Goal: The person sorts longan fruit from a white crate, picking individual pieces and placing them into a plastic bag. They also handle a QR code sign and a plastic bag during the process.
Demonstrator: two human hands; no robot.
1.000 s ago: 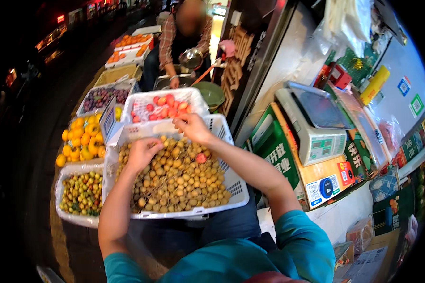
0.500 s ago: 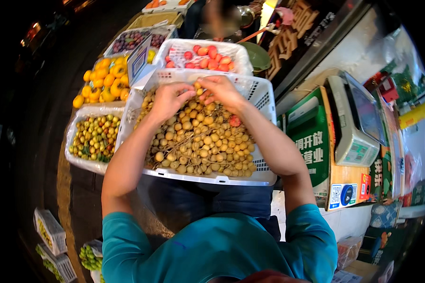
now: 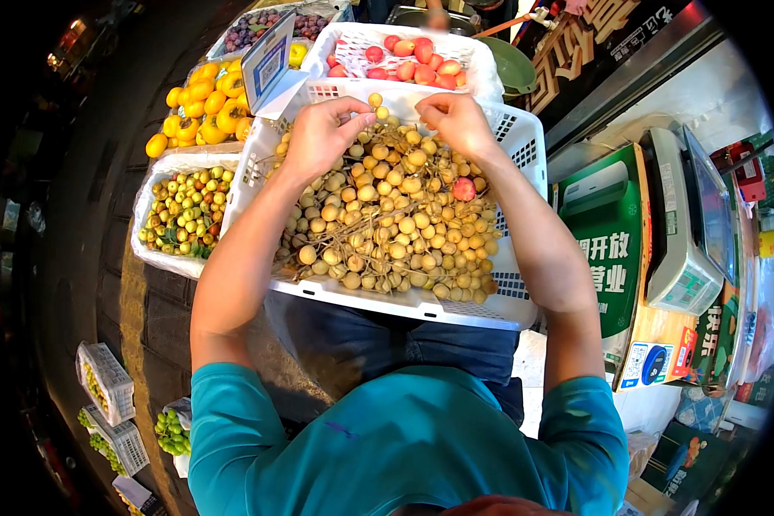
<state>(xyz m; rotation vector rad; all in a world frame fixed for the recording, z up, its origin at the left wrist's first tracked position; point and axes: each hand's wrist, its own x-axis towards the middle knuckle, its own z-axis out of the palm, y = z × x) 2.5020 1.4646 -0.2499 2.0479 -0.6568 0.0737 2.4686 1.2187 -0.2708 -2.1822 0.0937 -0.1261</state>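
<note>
A white plastic basket [image 3: 525, 150] sits in front of me, heaped with tan longans [image 3: 387, 202] on thin brown twigs. Over its far left part, my left hand [image 3: 322, 133] pinches a small sprig of longans [image 3: 375, 100], with a couple of round fruits showing just past the fingertips. My right hand [image 3: 460, 125] hangs over the far right part, thumb and fingers closed together and apart from the left hand. Whatever may be between its fingertips is too small to make out. One reddish fruit [image 3: 463, 189] lies among the longans below the right hand.
Beyond the basket stands a white crate [image 3: 490, 73] of red fruit. On the left are yellow persimmons [image 3: 202, 107], a lined box of jujubes [image 3: 185, 206] and a display sign [image 3: 269, 60]. A weighing scale [image 3: 679, 232] stands on the counter at right.
My hands were close together at the far side of the heap. Now the right hand has drawn away to the right, while longans stay at my left fingertips. The whole view has shifted slightly.
</note>
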